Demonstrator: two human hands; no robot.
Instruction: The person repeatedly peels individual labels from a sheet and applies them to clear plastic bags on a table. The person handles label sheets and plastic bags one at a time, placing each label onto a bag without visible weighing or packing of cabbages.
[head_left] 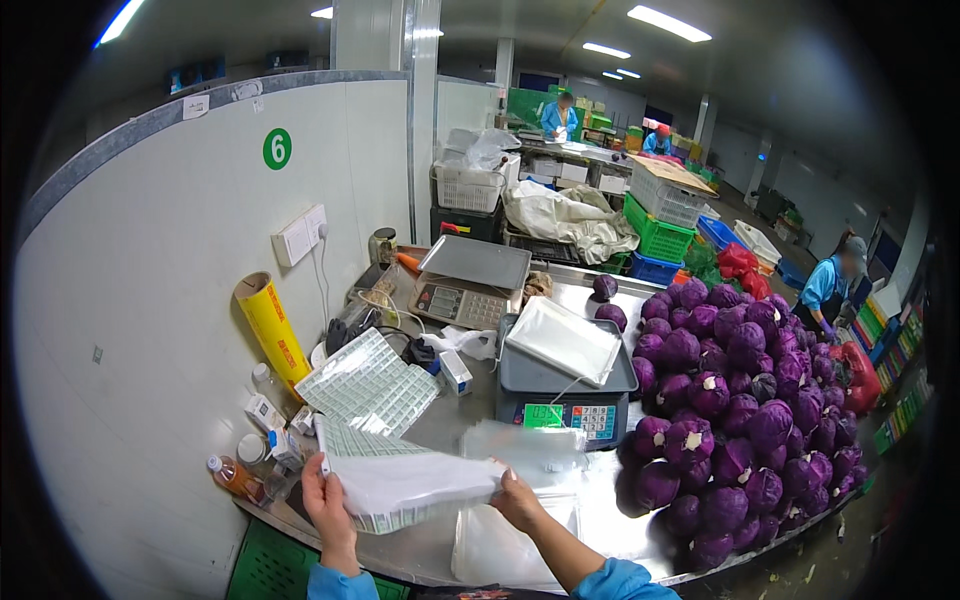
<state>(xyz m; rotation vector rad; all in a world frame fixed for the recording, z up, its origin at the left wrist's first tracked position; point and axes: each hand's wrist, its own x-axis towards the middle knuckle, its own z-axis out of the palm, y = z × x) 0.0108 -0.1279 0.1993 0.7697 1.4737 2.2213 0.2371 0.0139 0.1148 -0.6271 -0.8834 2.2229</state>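
Observation:
Between my two hands hangs a sheet of labels [410, 485], part of it bare white and part printed in a pale green grid. My left hand [330, 508] pinches its left end, where the edge looks rolled or folded. At the right end, my right hand [517, 500] grips the sheet between thumb and fingers. More label sheets [365, 380] lie just beyond, on the steel table [600, 500]. Under and beside my right hand are clear plastic bags [495, 548]. A digital scale [570, 410] stands past them, bearing a stack of clear bags [563, 340].
A large heap of red cabbages [740, 400] covers the table's right side. A second scale [465, 285] stands farther back. Along the left wall are a yellow roll [272, 335], a drink bottle [235, 478] and small boxes [283, 448]. Crates [660, 230] and several people are beyond.

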